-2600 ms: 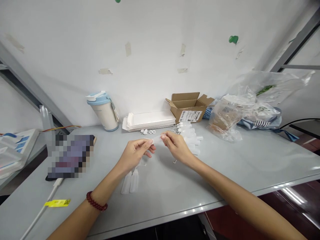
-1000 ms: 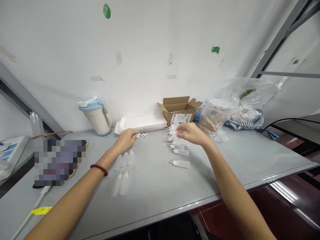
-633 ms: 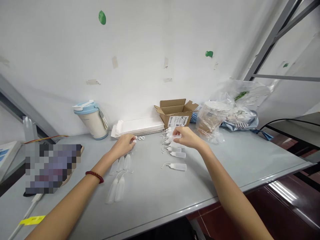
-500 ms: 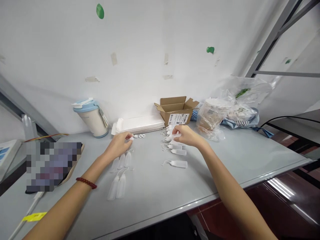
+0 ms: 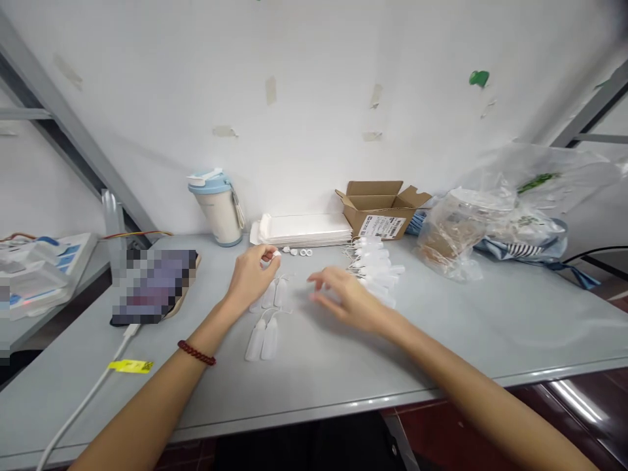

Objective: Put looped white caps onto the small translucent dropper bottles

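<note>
My left hand (image 5: 251, 276) is closed in a pinch on a small white cap (image 5: 276, 254). Under and in front of it, several small translucent squeeze bottles (image 5: 262, 339) with thin white strings lie in two rows, the upper row partly covered by the hand. My right hand (image 5: 341, 297) hovers over the middle of the table, slightly blurred, its thumb and fingers apart and nothing visible between them. Just right of it lies a bunched pile of similar bottles (image 5: 373, 258), part of it behind the hand. Several loose white caps (image 5: 300, 252) sit beyond my left hand.
Along the wall stand a cream tumbler with blue lid (image 5: 218, 208), a stack of flat white boxes (image 5: 309, 229) and an open cardboard box (image 5: 380, 212). Plastic-wrapped goods (image 5: 456, 229) lie at the right. A phone (image 5: 157, 284) with a white cable (image 5: 83, 399) is at the left.
My right hand has left the right-hand bottles, moved left and opened. Those bottles now lie closer together. The left hand keeps its pinch near the caps. The whole view has shifted.
</note>
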The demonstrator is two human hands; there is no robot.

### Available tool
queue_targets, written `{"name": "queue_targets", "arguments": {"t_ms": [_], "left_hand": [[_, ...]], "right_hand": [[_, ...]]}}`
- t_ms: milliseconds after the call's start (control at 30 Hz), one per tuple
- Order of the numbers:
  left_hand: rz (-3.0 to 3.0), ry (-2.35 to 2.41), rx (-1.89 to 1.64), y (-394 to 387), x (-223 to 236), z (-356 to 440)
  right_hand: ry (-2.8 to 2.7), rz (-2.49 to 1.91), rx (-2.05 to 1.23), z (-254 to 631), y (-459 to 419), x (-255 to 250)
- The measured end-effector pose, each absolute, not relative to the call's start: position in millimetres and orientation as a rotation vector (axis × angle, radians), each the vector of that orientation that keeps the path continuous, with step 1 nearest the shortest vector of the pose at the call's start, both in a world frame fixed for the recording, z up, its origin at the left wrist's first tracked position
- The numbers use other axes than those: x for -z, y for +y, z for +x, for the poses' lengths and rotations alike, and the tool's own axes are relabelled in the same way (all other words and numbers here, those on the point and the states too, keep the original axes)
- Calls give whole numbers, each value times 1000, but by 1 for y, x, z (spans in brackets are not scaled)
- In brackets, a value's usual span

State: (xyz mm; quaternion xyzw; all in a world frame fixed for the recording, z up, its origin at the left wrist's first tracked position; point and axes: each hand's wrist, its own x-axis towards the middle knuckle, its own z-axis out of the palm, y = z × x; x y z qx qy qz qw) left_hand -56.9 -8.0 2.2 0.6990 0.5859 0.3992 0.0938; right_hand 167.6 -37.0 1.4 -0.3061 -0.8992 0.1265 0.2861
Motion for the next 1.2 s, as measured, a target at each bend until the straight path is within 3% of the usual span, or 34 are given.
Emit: {"name": "queue_targets", "arguments": {"t_ms": [133, 567, 1000, 1200], "left_hand": [[2084, 1734, -1208, -10, -2, -55], [2071, 1677, -1214, -17, -4, -46], [1634, 1446, -1284, -24, -12, -46], [1612, 1303, -1144, -33, -19, -38]], "right_hand": [[-2709, -592, -450, 133, -73, 5], [-2862, -679, -391, 127, -80, 7], [-2471, -1205, -213, 156, -47, 10], [-2314, -1140, -208, 161, -38, 13]]}}
